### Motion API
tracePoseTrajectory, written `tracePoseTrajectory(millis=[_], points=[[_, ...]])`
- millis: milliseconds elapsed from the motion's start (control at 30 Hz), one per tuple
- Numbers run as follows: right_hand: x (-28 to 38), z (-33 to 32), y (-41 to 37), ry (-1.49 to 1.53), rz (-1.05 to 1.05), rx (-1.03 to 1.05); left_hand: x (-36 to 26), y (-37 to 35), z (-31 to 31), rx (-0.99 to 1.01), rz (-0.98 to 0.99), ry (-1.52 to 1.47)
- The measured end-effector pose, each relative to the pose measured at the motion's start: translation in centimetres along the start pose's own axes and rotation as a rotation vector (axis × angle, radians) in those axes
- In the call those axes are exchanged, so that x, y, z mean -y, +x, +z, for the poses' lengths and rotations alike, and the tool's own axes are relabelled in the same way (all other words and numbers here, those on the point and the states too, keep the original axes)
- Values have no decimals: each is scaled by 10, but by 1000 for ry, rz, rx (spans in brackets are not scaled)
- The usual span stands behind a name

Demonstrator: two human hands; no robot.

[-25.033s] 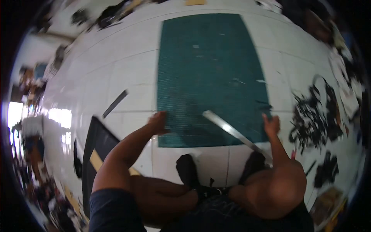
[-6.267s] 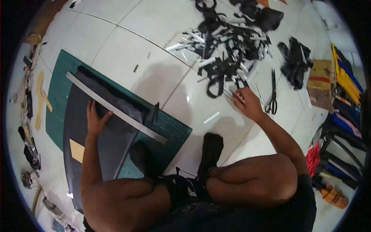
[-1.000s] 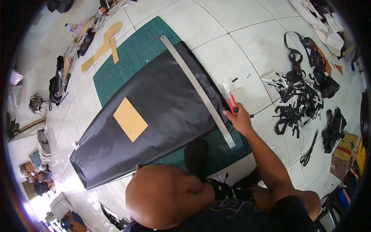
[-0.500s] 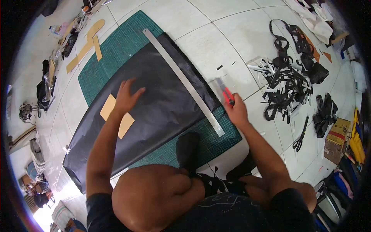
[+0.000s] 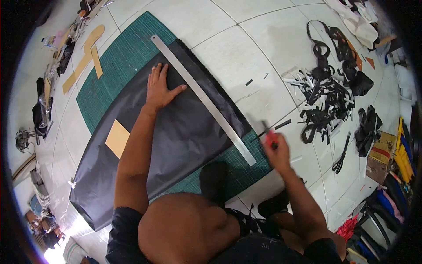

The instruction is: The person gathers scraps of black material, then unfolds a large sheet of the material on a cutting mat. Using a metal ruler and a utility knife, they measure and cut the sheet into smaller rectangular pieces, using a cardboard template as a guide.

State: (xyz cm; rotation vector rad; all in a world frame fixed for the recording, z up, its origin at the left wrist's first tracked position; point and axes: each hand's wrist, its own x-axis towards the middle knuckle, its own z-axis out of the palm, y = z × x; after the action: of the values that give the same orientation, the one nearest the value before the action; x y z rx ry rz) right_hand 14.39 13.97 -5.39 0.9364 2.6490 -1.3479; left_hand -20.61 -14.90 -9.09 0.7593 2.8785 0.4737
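The white tiled floor (image 5: 228,26) carries everything here, and the person sits on it with knees drawn up. A green cutting mat (image 5: 127,44) lies slantwise on the tiles, and over most of it spreads a black sheet (image 5: 176,132) of fabric-like material, its near-left end running off the mat. Along the sheet's right edge lies a long steel ruler (image 5: 202,99), with its long axis running from far-left to near-right; only a narrow dark band of sheet shows beyond it. To the right, well apart, sits a heap of black and white offcut strips (image 5: 321,101), and tan card templates (image 5: 83,55) lie by the mat's far-left edge.

The left hand (image 5: 159,90) lies flat on the sheet just left of the ruler's far half, fingers spread and empty, the thumb pointing toward the steel. The right hand (image 5: 278,152) is just off the ruler's near end, on its right side, over the mat's corner; its fingers are closed around a red-handled cutter (image 5: 269,135), which is too blurred to tell whether a blade is out. Of the two hands, the right is nearer the ruler's near end

A tan card rectangle (image 5: 117,138) rests on the sheet beside the left forearm, and black scissors (image 5: 340,154) lie on the tiles right of the right hand
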Motion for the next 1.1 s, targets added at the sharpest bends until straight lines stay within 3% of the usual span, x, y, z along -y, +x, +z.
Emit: tracePoseTrajectory(millis=[67,167,267,667,1100], points=[[11,31,-17,-55,-129,69,-5,5,0,-1,6,56],[30,54,-27,-211,-109,137,-7,15,-3,25,10,79],[29,63,-29,-92,17,65,-8,21,-5,20,11,51],[28,60,-14,-87,-63,1,-14,50,-14,71,-1,11],[34,50,-11,41,156,71,-7,61,-8,86,24,81]])
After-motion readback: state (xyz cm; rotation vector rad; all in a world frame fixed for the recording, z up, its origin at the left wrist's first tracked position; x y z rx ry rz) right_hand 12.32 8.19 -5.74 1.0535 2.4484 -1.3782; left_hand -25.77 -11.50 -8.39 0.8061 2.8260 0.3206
